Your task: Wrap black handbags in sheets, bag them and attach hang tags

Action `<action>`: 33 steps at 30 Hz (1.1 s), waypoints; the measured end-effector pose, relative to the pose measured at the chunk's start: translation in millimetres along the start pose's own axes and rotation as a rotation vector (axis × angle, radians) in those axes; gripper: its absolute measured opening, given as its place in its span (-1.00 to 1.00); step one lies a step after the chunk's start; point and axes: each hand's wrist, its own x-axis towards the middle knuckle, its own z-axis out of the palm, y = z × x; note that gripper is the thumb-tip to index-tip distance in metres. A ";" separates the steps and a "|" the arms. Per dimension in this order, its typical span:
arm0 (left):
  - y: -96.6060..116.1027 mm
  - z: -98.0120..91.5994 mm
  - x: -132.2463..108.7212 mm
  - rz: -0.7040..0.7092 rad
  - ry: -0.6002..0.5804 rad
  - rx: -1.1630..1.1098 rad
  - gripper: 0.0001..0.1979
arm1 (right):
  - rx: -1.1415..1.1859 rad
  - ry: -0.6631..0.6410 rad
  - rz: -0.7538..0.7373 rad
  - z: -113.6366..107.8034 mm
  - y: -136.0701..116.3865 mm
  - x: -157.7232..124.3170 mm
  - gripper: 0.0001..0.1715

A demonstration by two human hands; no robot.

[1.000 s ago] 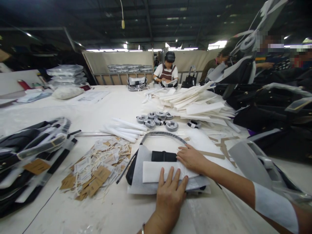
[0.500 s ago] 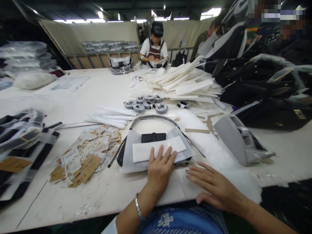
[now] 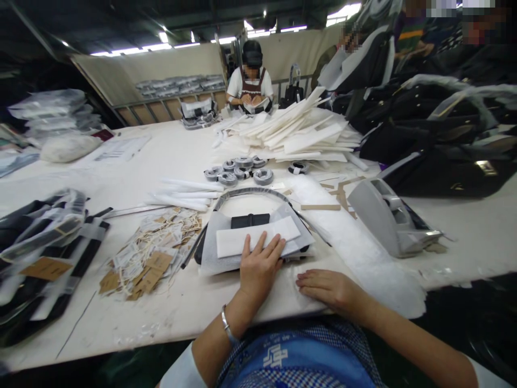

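A black handbag (image 3: 197, 252) lies on the table in front of me, its wrapped handle arching away. Thin white sheet (image 3: 218, 265) covers most of its front, and a black strap piece (image 3: 250, 220) shows near the top. Across it rests a white foam strip (image 3: 234, 242). My left hand (image 3: 260, 264), with a bracelet at the wrist, lies on the strip's lower right part, fingers spread. To the right, my right hand (image 3: 331, 288) rests on clear plastic film (image 3: 363, 269) at the table's front edge, fingers stretched out close together, holding nothing visible.
Tags with strings (image 3: 153, 253) are piled left of the bag, near wrapped black straps (image 3: 81, 258). Beyond it are white tubes (image 3: 181, 194), coiled straps (image 3: 262, 176) and white foam strips (image 3: 299, 129). A tape dispenser (image 3: 375, 215) stands right. A person (image 3: 251, 81) works opposite.
My right hand has moved slightly left, its fingers now closer together and its thumb no longer visible. The left hand stays on the foam strip. The camera view has shifted and tilted a little.
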 end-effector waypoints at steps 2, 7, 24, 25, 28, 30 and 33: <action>0.0 -0.5 0.0 0.005 -0.005 0.010 -0.58 | -0.044 0.068 0.023 -2.0 -2.5 7.1 -0.65; -0.6 0.1 -1.4 0.004 -0.003 0.025 -0.56 | 0.034 0.222 0.211 -2.4 -10.2 28.7 -0.67; 3.2 4.6 -7.4 0.034 0.061 0.031 -0.60 | 0.045 0.325 0.136 -16.2 -63.1 27.0 -0.70; 3.2 4.8 -7.6 0.040 0.067 0.032 -0.61 | 0.054 0.332 0.136 -21.7 -60.6 33.6 -0.71; 2.8 5.8 -8.2 0.057 0.089 0.035 -0.62 | 0.096 0.320 0.129 -35.7 -52.5 53.4 -0.71; 2.7 7.1 -8.9 0.067 0.109 0.032 -0.63 | 0.104 0.308 0.133 -42.0 -45.8 64.0 -0.71; 3.0 9.5 -10.6 0.065 0.137 0.021 -0.66 | 0.079 0.300 0.188 -48.3 -30.6 77.3 -0.75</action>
